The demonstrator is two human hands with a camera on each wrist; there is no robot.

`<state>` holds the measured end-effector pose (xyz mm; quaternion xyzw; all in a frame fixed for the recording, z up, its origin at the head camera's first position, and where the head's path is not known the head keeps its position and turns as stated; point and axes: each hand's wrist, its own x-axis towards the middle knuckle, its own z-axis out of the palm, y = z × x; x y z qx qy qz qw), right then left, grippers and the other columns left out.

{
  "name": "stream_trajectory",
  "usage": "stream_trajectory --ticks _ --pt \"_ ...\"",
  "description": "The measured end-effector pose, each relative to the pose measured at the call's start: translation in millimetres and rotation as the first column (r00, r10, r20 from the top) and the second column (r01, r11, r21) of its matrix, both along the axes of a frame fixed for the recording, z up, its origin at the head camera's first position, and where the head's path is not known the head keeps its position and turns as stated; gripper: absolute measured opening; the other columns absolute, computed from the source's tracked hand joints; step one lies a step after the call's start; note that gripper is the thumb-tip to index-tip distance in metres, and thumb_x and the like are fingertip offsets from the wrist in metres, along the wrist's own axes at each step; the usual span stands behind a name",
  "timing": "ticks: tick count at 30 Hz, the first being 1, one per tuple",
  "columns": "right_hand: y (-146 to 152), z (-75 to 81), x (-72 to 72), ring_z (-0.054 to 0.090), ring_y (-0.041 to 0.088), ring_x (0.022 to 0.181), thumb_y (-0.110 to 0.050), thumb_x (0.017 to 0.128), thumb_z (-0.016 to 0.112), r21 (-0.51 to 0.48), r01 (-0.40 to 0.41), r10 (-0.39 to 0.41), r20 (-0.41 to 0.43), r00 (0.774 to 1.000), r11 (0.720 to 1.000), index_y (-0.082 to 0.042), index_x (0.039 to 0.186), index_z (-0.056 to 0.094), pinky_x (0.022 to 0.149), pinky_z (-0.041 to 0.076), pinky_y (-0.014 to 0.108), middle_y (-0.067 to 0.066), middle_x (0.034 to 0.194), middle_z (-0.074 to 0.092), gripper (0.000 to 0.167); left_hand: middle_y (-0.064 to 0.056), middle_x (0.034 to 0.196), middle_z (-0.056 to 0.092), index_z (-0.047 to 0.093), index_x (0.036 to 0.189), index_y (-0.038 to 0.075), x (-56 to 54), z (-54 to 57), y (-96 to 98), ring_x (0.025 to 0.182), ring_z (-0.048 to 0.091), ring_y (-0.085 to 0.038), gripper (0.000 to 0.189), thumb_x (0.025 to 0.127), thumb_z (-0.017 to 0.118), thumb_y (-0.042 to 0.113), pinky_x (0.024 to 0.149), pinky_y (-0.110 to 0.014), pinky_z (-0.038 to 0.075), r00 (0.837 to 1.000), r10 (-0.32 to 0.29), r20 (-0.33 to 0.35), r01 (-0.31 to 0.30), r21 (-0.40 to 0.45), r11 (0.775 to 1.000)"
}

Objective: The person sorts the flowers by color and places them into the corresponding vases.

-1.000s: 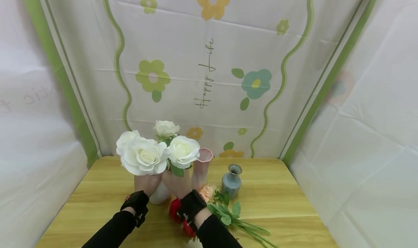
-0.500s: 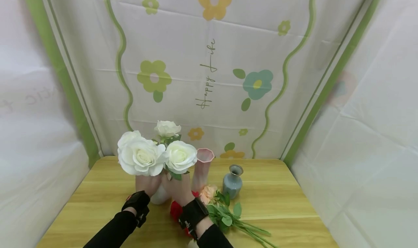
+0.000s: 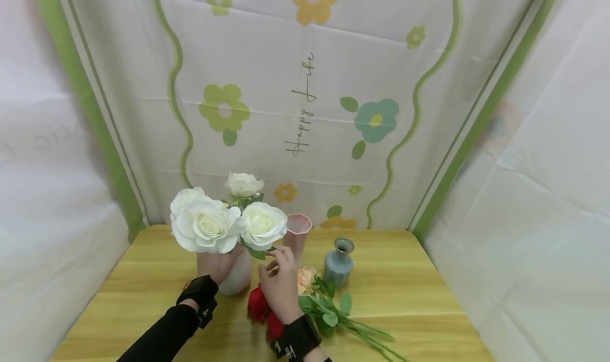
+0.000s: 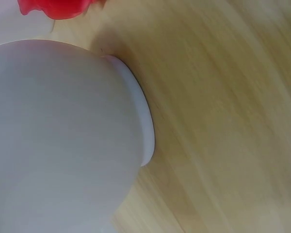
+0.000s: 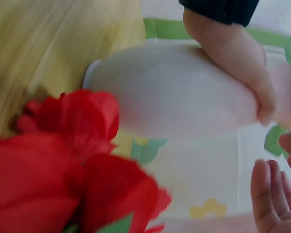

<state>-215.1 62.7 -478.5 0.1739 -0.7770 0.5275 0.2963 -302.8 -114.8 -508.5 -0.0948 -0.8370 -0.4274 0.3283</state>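
**Left hand [image 3: 216, 267] wraps the white vase [image 3: 236, 278], right hand [image 3: 280, 287] loose beside the blooms**

And here's the white vase, left of centre on the wooden table [image 3: 119, 293], base down, with four white roses [image 3: 209, 227] massed right above it! Their stems are hidden behind blooms and hands. The left hand has it from the left side, fingers curled round the upper part, a firm-looking hold, and the right wrist view shows that bend nicely.

Over to the right hand: fingers half bent, a clear gap between thumb and fingertips, nothing in its grasp. It's up just right of the vase, fingertips close by a green leaf [image 3: 256, 254] under the right-hand rose; whether they touch it, I can't tell.

Down on the near side, red roses [image 3: 258, 304] lie between the vase and the right wrist, crowding the right wrist view. Just right of that wrist, a peach flower [image 3: 305, 280] with green stems [image 3: 367, 334] running out toward the near right. Farther back, a tall pink vase [image 3: 296, 240] stands behind the right hand, and to its right a squat grey-blue vase [image 3: 339, 267] with a flared lip. Beyond the far edge, a flower-printed cloth [image 3: 267, 87] reads "Happy Life".
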Motion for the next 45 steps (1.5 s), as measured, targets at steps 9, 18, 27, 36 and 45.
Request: stream_trajectory --ticks 9,18,27,36,45 --pt "48 -8.1 20.2 0.061 0.014 0.076 0.003 0.086 0.072 -0.001 0.026 -0.026 0.077 0.997 1.0 -0.011 0.097 0.069 0.062 0.056 0.029 0.002 0.1 0.06 0.017 -0.022 0.135 0.049 0.047 0.134 -0.002 4.5 2.7 -1.4 0.127 0.042 -0.04 0.07 0.078 0.077 0.025 0.103 -0.057 0.033 1.0 0.008 0.006 -0.008 -0.054 0.999" --pt "99 -12.5 47.8 0.06 0.012 0.085 -0.007 0.093 0.069 0.071 0.136 -0.149 0.227 0.963 0.988 -0.015 0.091 0.069 0.068 0.054 0.029 -0.004 0.098 0.058 0.008 -0.021 0.134 0.05 0.047 0.134 0.0 2.5 5.4 2.4 0.126 0.044 -0.039 0.065 0.081 0.074 0.026 0.102 -0.056 0.036 0.999 -0.022 0.03 0.023 -0.029 0.999" --pt "132 -19.4 71.1 0.06 0.016 0.083 -0.007 0.091 0.07 0.155 0.141 -0.184 0.315 0.931 0.978 -0.008 0.087 0.068 0.064 0.054 0.028 0.0 0.095 0.058 0.005 -0.015 0.136 0.048 0.042 0.139 0.004 0.0 15.6 -4.7 0.13 0.039 -0.034 0.071 0.082 0.079 0.027 0.104 -0.057 0.032 0.996 -0.089 -0.001 0.089 -0.052 0.995" --pt "151 -25.7 83.6 0.056 0.012 0.074 -0.016 0.096 0.066 0.247 0.148 -0.242 0.416 0.876 0.958 -0.009 0.082 0.07 0.058 0.05 0.023 -0.003 0.081 0.056 0.016 -0.013 0.11 0.054 0.046 0.129 0.007 20.7 21.1 8.2 0.103 0.051 -0.029 0.05 0.091 0.072 0.024 0.096 -0.047 0.035 0.989 -0.136 0.051 0.128 0.135 0.983" --pt "165 -32.1 89.3 0.057 0.013 0.071 -0.029 0.099 0.062 0.271 0.138 -0.256 0.467 0.847 0.953 -0.011 0.084 0.072 0.057 0.05 0.024 -0.003 0.08 0.059 0.025 -0.036 0.131 0.03 0.019 0.141 -0.017 83.7 6.8 31.6 0.126 0.027 -0.05 0.077 0.09 0.066 0.018 0.106 -0.061 0.022 0.98 0.026 0.195 -0.054 0.139 0.989"
